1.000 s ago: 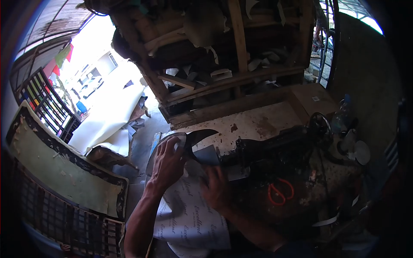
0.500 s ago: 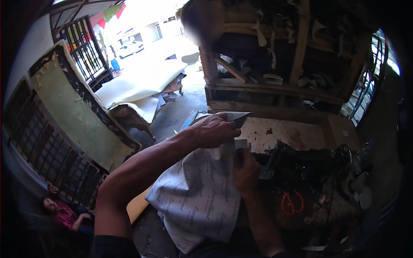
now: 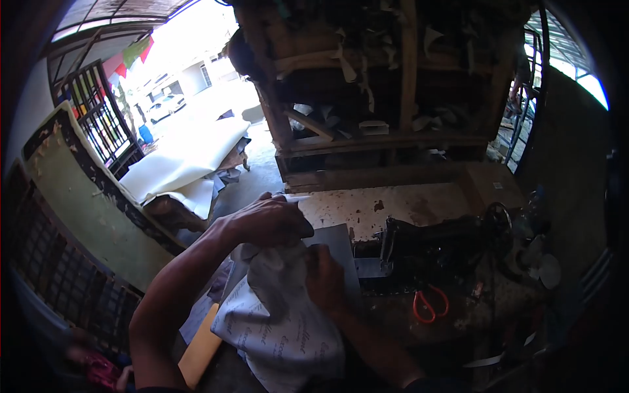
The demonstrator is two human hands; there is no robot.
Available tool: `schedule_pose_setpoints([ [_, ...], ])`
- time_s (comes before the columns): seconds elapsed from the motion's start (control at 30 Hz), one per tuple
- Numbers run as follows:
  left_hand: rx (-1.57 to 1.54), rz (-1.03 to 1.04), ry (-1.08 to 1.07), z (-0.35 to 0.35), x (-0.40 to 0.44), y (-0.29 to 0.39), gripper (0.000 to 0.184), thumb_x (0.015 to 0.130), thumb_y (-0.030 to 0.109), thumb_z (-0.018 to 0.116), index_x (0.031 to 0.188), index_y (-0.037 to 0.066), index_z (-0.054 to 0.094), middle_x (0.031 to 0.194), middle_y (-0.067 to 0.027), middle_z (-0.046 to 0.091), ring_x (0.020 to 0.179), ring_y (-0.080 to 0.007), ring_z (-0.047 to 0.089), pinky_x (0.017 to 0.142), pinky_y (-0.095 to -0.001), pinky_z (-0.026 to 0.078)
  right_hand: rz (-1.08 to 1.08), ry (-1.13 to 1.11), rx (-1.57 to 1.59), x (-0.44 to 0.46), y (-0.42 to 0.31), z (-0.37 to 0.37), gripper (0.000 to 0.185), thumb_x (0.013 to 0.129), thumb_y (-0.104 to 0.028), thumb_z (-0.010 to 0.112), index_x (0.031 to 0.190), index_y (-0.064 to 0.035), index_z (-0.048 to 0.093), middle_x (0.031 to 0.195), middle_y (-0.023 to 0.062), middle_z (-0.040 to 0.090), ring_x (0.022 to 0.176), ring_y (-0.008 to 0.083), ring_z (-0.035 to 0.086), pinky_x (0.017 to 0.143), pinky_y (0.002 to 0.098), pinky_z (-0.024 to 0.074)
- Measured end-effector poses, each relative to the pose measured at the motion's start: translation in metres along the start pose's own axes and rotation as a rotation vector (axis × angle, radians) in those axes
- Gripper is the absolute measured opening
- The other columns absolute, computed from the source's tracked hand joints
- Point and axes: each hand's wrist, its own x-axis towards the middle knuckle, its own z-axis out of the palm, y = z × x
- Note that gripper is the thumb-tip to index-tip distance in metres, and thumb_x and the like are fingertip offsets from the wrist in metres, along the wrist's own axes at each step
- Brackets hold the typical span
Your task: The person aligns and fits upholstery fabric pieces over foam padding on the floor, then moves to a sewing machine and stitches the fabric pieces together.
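Printed whitish-grey fabric (image 3: 282,327) hangs in folds over the near edge of the work table. My left hand (image 3: 272,219) is closed on its upper part, knuckles up. Lower and to the right, my right hand (image 3: 324,272) is closed on the fabric's right edge, fingers partly in shadow. A plain grey piece (image 3: 341,242) shows between my hands and the sewing machine. The black sewing machine (image 3: 426,242) stands right of my hands. Orange-handled scissors (image 3: 430,304) lie in front of it.
A wooden shelf (image 3: 393,141) with scraps stands behind the table. Large white sheets (image 3: 190,164) cover a piece of furniture at the left. An upholstered panel (image 3: 92,196) leans nearby. Part of a person in a dark red top (image 3: 101,370) shows at the lower left.
The view has shifted back and forth. The fabric, spread flatter earlier, is now bunched under my left hand, which has moved nearer to me since half a second ago. More of the grey piece shows.
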Motion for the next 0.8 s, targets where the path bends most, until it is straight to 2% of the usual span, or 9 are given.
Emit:
schedule_pose_setpoints([
  [0.07,-0.152,-0.269,-0.172,-0.011,-0.008,0.003,0.028,0.087,0.028,0.073,0.113,0.017,0.074,0.104,-0.0049,0.071,0.111,-0.023,0.062,0.097,-0.0443,0.04,0.034,0.006,0.031,-0.001,-0.001,0.006,0.023,0.104,-0.026,0.055,0.106,-0.0031,0.056,0.09,0.0256,0.068,0.092,0.0512,0.065,0.071,0.0544,0.0512],
  [0.2,-0.261,-0.328,-0.174,-0.014,-0.02,-0.004,0.025,0.087,0.026,0.074,0.11,0.016,0.075,0.098,-0.0056,0.071,0.106,-0.0241,0.063,0.099,-0.0445,0.038,0.101,0.01,0.044,0.0,0.001,0.012,0.022,0.105,-0.026,0.055,0.107,-0.0045,0.058,0.088,0.0243,0.069,0.088,0.0493,0.067,0.071,0.0535,0.0532],
  [0.27,-0.126,-0.415,-0.102,-0.01,-0.017,-0.011,0.02,0.087,0.024,0.074,0.103,0.012,0.076,0.09,-0.0077,0.072,0.095,-0.0263,0.068,0.094,-0.044,0.044,0.214,-0.1,0.016,0.007,-0.002,0.011,0.024,0.104,-0.029,0.058,0.106,-0.0044,0.058,0.083,0.0219,0.07,0.083,0.0464,0.069,0.068,0.0515,0.0541],
  [0.33,-0.233,-0.461,-0.028,-0.007,-0.007,-0.03,0.016,0.087,0.022,0.073,0.097,0.009,0.076,0.088,-0.0097,0.073,0.083,-0.0273,0.069,0.083,-0.0413,0.05,0.2,-0.033,0.049,0.012,0.0,0.011,0.027,0.103,-0.031,0.061,0.106,-0.0047,0.059,0.078,0.0201,0.069,0.079,0.0436,0.07,0.064,0.0499,0.0542],
  [0.37,-0.254,-0.488,-0.044,-0.013,0.005,-0.037,0.022,0.087,0.027,0.072,0.101,0.012,0.077,0.088,-0.0111,0.074,0.084,-0.0293,0.07,0.086,-0.0431,0.05,0.195,-0.054,0.038,0.016,-0.001,0.008,0.027,0.102,-0.031,0.062,0.105,-0.0049,0.059,0.079,0.02,0.069,0.079,0.0429,0.071,0.064,0.0492,0.0543],
  [0.47,-0.254,-0.514,-0.082,-0.015,0.046,-0.055,0.022,0.085,0.025,0.07,0.101,0.012,0.076,0.092,-0.011,0.075,0.091,-0.0298,0.071,0.094,-0.0415,0.046,0.177,-0.037,0.008,0.018,0.009,0.002,0.024,0.101,-0.029,0.064,0.104,-0.0056,0.06,0.078,0.0212,0.069,0.08,0.0436,0.07,0.063,0.0496,0.0538],
  [0.57,-0.019,-0.415,-0.203,0.037,0.097,-0.078,0.026,0.083,0.031,0.068,0.103,0.017,0.077,0.098,-0.0123,0.076,0.1,-0.0309,0.069,0.104,-0.0437,0.037,0.169,0.053,-0.079,0.011,0.042,-0.005,0.025,0.101,-0.03,0.063,0.101,-0.005,0.061,0.078,0.023,0.068,0.08,0.0458,0.069,0.065,0.052,0.0529],
  [0.63,-0.024,-0.455,-0.232,0.082,0.128,-0.08,0.025,0.083,0.036,0.071,0.101,0.02,0.078,0.097,-0.0101,0.076,0.1,-0.0279,0.069,0.108,-0.0449,0.031,0.427,-0.032,-0.344,0.006,0.069,-0.012,0.026,0.101,-0.031,0.061,0.099,-0.0043,0.062,0.079,0.0238,0.068,0.081,0.048,0.067,0.067,0.0546,0.0518],
  [0.8,-0.117,-0.506,-0.233,0.16,0.169,-0.093,0.034,0.078,0.043,0.079,0.097,0.014,0.078,0.094,-0.0111,0.076,0.101,-0.0279,0.069,0.107,-0.0455,0.03,0.527,-0.048,-0.404,-0.008,0.127,-0.021,0.023,0.1,-0.028,0.061,0.101,-0.0041,0.062,0.081,0.0234,0.068,0.082,0.0492,0.067,0.069,0.0561,0.0511],
])
